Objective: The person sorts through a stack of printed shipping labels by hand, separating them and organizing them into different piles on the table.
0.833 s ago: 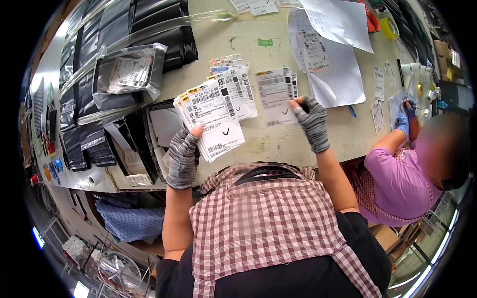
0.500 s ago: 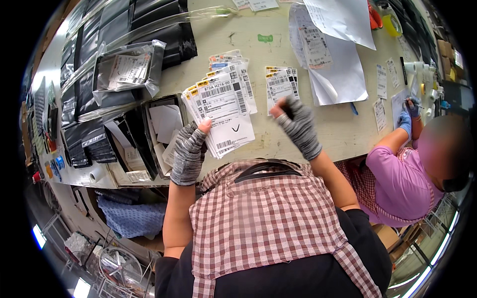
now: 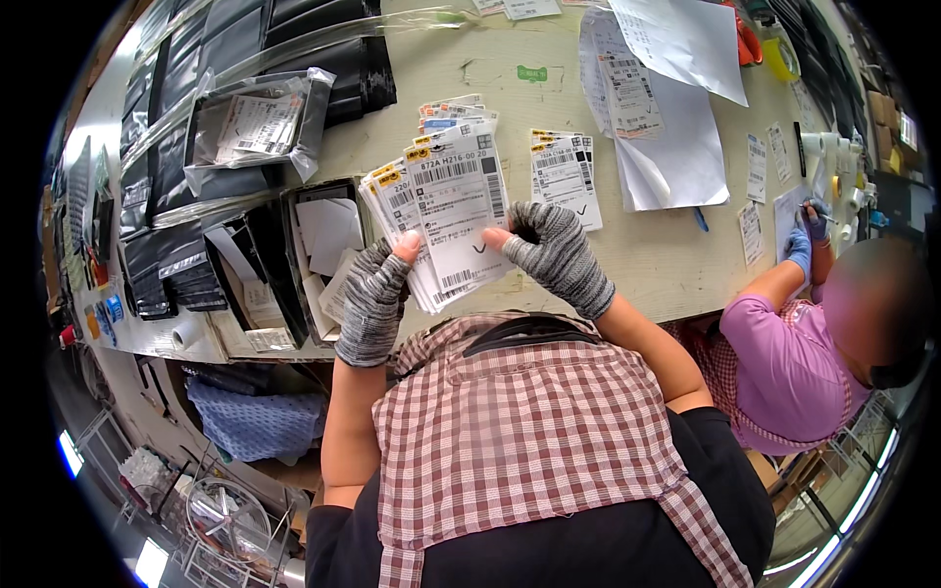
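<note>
My left hand (image 3: 375, 302), in a grey fingerless knit glove, is closed on a fanned stack of shipping labels (image 3: 394, 220), its thumb lying on top. In a matching glove, my right hand (image 3: 557, 253) pinches the right edge of the top shipping label (image 3: 459, 206), which sits shifted right over the stack. This label is white with barcodes and a handwritten tick. Just beyond my right hand, a small pile of labels (image 3: 564, 176) lies on the table. More labels (image 3: 454, 111) with orange and blue marks lie behind the held stack.
Black plastic mailers (image 3: 235, 44) cover the far left, with a clear-wrapped packet (image 3: 257, 127) on them. Open boxes (image 3: 328, 240) stand left of my hands. White sheets (image 3: 676, 162) lie at the right. A co-worker in a purple shirt (image 3: 784, 348) with blue gloves works at the right.
My right hand has moved left from the small pile to the held stack and grips the top label. That label has slid up and right. The small pile is now uncovered.
</note>
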Demonstrator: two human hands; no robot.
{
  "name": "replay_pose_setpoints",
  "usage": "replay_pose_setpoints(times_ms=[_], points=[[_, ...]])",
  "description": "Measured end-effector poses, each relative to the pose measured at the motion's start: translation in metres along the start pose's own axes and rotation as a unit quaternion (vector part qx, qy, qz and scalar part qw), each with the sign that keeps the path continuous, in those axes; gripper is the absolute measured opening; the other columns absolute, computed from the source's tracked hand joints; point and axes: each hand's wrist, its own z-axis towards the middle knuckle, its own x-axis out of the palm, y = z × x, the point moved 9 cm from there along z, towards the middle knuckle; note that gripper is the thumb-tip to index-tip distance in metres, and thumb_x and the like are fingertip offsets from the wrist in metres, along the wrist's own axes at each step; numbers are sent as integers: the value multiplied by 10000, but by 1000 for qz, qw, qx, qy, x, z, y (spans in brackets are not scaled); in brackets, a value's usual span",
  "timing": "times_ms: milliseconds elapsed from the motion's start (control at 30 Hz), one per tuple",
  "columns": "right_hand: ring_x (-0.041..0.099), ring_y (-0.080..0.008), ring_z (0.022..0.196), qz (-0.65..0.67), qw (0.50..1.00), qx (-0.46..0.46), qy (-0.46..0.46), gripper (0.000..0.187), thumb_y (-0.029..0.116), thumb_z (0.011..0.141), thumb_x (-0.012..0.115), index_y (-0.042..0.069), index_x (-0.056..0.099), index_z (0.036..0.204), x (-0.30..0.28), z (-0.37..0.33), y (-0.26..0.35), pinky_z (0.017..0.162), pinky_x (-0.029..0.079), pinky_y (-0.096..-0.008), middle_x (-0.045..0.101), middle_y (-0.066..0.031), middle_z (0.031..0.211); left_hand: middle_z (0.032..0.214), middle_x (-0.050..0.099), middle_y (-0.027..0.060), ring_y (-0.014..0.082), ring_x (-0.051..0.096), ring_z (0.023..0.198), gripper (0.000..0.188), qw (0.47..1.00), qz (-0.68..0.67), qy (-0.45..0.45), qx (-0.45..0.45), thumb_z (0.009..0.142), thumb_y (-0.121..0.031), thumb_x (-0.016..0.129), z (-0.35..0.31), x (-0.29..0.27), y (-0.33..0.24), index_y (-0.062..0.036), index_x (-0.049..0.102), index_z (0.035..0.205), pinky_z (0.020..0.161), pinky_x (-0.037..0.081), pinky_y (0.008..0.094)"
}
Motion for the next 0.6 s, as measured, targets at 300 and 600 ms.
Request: replay_pose_setpoints(times_ms=[300,600], points=[[514,-95,561,48,997,-37,-47,293,258,778,725,-5,598,802,-2,2,3,531,445,-260,584,-55,616,977,642,136,174,625,859,438,1000,11,-12,-3,843,-284,625,4,-15,5,76,578,1088,785,492,257],[526,-109,556,-5,998,-46,-36,304,273,777,722,-3,597,791,3,4,8,534,449,-274,580,-63,609,866,657,77,99,613,751,361,998,-27,9,48,849,-273,626,1,-13,-9,35,622,1037,651,474,202]])
